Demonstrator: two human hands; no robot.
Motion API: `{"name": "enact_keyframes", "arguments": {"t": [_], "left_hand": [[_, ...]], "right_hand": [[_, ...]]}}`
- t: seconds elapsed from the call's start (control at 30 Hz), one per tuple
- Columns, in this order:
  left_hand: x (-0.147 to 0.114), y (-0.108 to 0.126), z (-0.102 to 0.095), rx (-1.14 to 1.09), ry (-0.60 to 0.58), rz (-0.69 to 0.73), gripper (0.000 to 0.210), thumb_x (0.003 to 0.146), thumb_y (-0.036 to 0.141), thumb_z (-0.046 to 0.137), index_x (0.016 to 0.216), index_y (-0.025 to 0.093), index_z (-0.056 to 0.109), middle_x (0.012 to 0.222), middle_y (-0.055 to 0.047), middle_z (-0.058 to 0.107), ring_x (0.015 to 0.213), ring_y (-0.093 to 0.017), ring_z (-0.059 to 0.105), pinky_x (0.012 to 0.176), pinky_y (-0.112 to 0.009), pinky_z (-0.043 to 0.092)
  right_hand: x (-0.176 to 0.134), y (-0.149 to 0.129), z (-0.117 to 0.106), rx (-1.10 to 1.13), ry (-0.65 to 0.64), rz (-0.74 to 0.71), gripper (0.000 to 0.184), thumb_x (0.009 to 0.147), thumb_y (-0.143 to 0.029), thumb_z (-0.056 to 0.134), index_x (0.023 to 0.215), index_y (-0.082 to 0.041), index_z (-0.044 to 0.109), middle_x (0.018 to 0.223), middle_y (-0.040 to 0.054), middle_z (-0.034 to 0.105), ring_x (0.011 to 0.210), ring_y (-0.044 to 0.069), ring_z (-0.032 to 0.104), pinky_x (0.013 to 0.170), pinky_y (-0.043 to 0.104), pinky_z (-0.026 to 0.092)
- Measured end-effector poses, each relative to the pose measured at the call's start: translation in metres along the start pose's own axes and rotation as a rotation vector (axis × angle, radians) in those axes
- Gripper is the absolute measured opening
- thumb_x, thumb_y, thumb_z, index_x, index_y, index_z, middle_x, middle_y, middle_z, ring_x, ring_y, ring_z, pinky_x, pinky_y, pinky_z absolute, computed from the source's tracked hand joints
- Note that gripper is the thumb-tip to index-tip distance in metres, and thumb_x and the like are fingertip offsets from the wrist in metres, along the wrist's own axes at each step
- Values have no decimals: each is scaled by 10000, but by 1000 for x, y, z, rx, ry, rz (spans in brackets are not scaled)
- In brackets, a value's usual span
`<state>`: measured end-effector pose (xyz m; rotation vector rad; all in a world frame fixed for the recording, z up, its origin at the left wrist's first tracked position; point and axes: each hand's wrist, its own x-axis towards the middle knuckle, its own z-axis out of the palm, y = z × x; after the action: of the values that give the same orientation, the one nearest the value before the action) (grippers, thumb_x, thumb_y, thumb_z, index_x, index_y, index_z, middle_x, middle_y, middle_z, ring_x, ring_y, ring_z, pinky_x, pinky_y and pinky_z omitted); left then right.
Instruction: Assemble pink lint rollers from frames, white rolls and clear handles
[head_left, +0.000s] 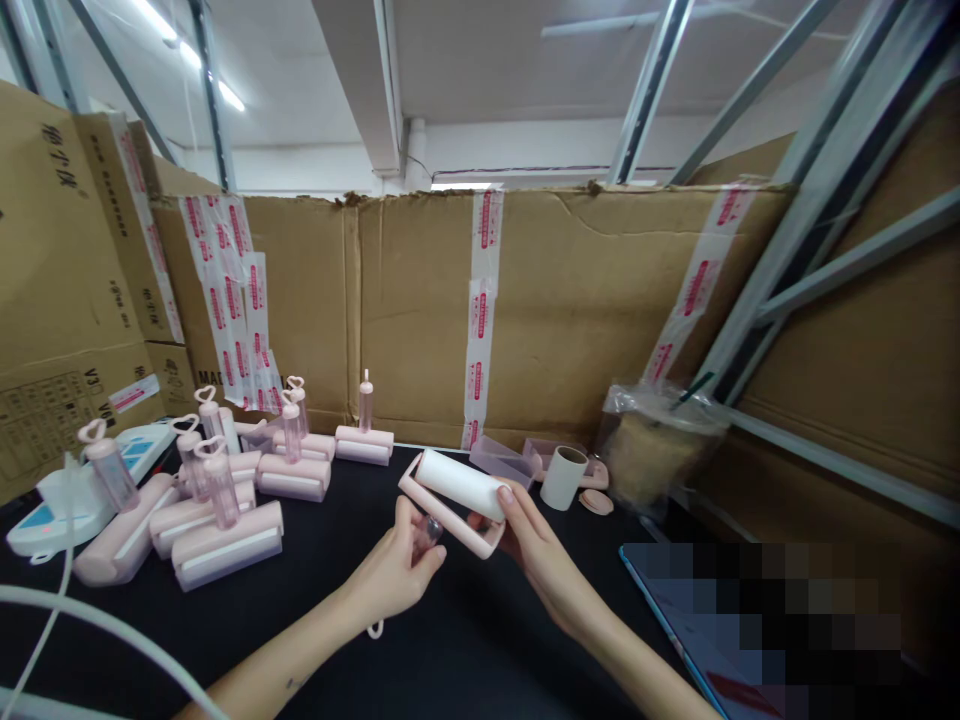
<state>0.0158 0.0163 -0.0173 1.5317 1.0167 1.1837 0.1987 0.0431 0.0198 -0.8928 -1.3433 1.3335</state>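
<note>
Above the middle of the black table I hold a pink lint roller (450,517), its open frame tilted down to the right. A white paper roll (459,483) lies along the frame; I cannot tell whether it is fully seated. My left hand (401,560) is closed around the roller's clear handle, mostly hidden by the fingers, and a pink loop (376,629) shows below the wrist. At the right end, my right hand (532,545) grips the frame and roll, thumb on the roll's end.
Several finished-looking pink lint rollers (229,545) stand at left beside a white power strip (142,455). Behind my right hand are a cardboard tube (563,478), a clear pink cover (502,462) and a bagged drink cup (652,450). A tablet (675,620) lies front right; cardboard (412,320) walls the back.
</note>
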Motion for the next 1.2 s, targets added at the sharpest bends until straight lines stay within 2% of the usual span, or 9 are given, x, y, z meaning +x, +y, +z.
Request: {"name": "enact_keyframes", "arguments": {"t": [0.1,0.2,0.37,0.47,0.57,0.73,0.83,1.0,1.2], "left_hand": [[-1,-1,10,-172,-71,-114,427,724,439,665,824,225,309,656,62,485,440,-72,438,482,-233,365],[-2,3,13,-352,-102,-187,512,687,527,675,897,205,337,768,-25,578,630,-144,595,630,-311,471],[1,17,0,-560,44,-163,596,718,547,642,1128,281,301,1026,-56,555,936,-201,590,770,-377,481],[1,24,-5,-581,157,-182,561,743,545,609,1182,281,382,947,-43,573,846,-213,610,654,-343,513],[0,24,-5,-482,241,-250,487,686,546,658,1025,224,523,794,-8,572,690,-176,603,516,-255,492],[2,18,-2,-479,283,-278,467,607,524,727,898,210,541,707,23,552,595,-140,581,442,-201,453],[5,18,-5,-507,304,-262,480,612,535,716,918,212,534,707,24,543,592,-139,572,447,-220,473],[9,17,-10,-534,313,-263,493,618,524,718,949,200,548,712,15,544,608,-143,569,448,-223,478],[10,8,-7,-584,261,-332,482,615,546,709,896,195,536,680,21,538,596,-141,567,445,-205,452]], "right_hand": [[-1,6,3,10,91,-50,297,818,-567,499,894,-284,550,665,-43,507,674,170,517,674,285,449],[0,9,4,34,119,-64,300,827,-582,460,843,-287,509,652,-50,449,651,165,474,683,286,440],[-5,11,8,-11,91,-51,330,827,-599,446,908,-282,490,687,-48,435,641,156,457,645,274,422],[-15,16,16,-69,41,-35,343,824,-589,466,966,-278,490,753,-36,469,667,157,466,644,271,417],[-24,21,24,-120,0,-40,370,804,-581,508,1014,-277,486,825,-27,486,723,161,476,695,272,413],[-22,17,20,-161,-114,-30,407,793,-574,535,1073,-286,466,848,-25,518,778,166,498,713,257,403],[-12,13,11,-35,-175,55,462,760,-637,523,1034,-264,518,837,-16,547,746,164,504,682,262,410],[-6,13,5,45,-219,186,422,763,-590,562,661,-180,565,613,-29,485,573,122,431,541,236,362],[-14,13,16,410,-153,434,284,733,-446,674,706,-183,569,603,-53,504,477,65,383,445,177,298]]}}
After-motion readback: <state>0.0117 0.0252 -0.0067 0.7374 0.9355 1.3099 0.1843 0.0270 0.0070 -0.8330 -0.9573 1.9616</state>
